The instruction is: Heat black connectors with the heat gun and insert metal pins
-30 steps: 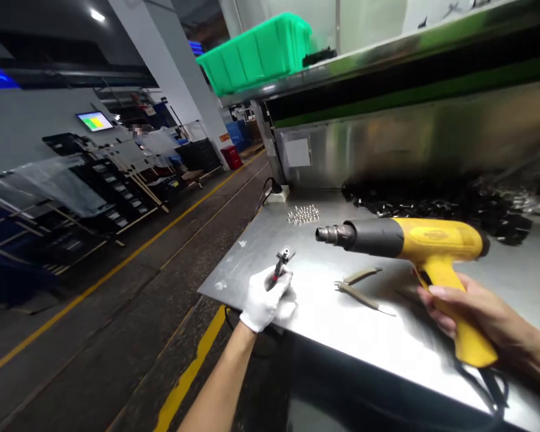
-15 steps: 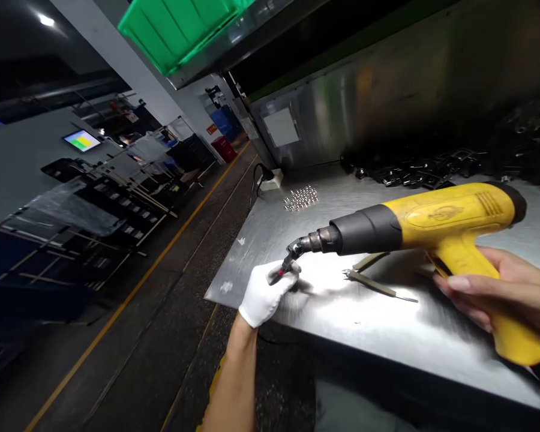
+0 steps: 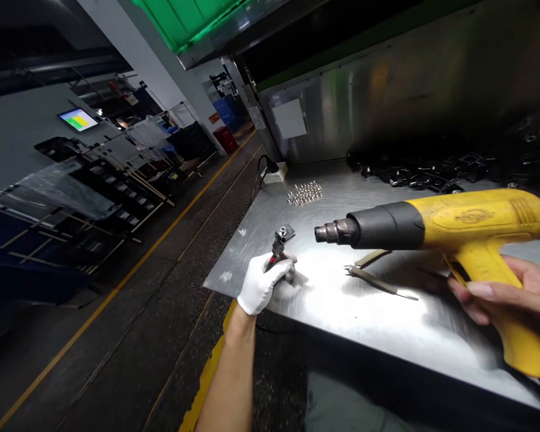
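Observation:
My left hand (image 3: 263, 283), in a white glove, is closed around a pair of pliers (image 3: 276, 249) with a bit of red on the grip, most of which the glove hides. At the jaws sits a small black part (image 3: 288, 231) with a round metal piece on top. My bare right hand (image 3: 517, 294) is wrapped round the handle of a yellow heat gun (image 3: 477, 217). The gun's stepped metal nozzle points left, a short gap away from the black part. Below the barrel, wire cutters (image 3: 369, 278) with tan handles lie on the metal bench (image 3: 333, 312).
Many small shiny metal pieces (image 3: 305, 192) stand in rows toward the back left of the bench. Dark parts (image 3: 425, 171) are heaped along the back right. A power socket (image 3: 275, 173) with a black plug is at the far corner. A green bin (image 3: 189, 21) hangs above.
My left hand has turned the pliers more upright, and the black part has come away from the nozzle. The heat gun has shifted right and slightly down in view.

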A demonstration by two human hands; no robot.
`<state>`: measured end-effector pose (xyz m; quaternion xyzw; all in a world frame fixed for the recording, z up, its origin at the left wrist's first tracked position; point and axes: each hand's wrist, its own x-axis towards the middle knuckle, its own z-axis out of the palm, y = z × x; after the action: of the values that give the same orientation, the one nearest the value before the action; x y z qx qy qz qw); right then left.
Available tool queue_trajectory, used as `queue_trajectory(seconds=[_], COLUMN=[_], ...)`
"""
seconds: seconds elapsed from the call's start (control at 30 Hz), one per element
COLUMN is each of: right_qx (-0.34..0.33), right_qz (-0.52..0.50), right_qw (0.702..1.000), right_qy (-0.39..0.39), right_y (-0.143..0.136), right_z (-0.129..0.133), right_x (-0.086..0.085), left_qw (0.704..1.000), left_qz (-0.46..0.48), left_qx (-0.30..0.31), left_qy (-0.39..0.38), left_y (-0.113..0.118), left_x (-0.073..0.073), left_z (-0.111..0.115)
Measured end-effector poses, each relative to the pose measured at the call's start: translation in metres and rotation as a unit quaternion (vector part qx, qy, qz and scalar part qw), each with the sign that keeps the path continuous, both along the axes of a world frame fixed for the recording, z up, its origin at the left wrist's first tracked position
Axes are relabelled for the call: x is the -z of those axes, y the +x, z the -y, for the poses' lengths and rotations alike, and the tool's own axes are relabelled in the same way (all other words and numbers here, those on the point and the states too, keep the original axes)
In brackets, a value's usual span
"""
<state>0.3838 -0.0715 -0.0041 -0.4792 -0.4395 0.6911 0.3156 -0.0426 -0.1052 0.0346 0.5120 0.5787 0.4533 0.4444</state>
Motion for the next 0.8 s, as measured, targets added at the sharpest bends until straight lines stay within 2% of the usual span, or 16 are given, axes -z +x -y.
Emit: queue_trajectory(seconds=[0.17,0.4,0.53,0.8], right_qx=[-0.003,-0.074,-0.078,-0.099], right_qz=[-0.008,-0.020,-0.045,-0.037], right_qw=[1.000,0.996,0.995,0.994], right_qy=[0.024,0.043,0.044,0.039], right_y=[0.004,-0.012,-0.016,-0.008], right_z=[-0.003,0.000,-0.001,-0.003], right_x=[0.003,-0.008,-0.013,-0.004], left_qw=[1.000,0.996,0.995,0.995], left_qz=[-0.019,-0.070,-0.066,-0.061], left_qx=[0.000,0.049,0.074,0.072], left_qy=[-0.006,-0.015,-0.015,-0.018], left_y=[0.006,0.012,0.011,0.009], left_x=[-0.007,-0.020,-0.019,-0.017], left_z=[0.000,-0.004,-0.005,-0.006])
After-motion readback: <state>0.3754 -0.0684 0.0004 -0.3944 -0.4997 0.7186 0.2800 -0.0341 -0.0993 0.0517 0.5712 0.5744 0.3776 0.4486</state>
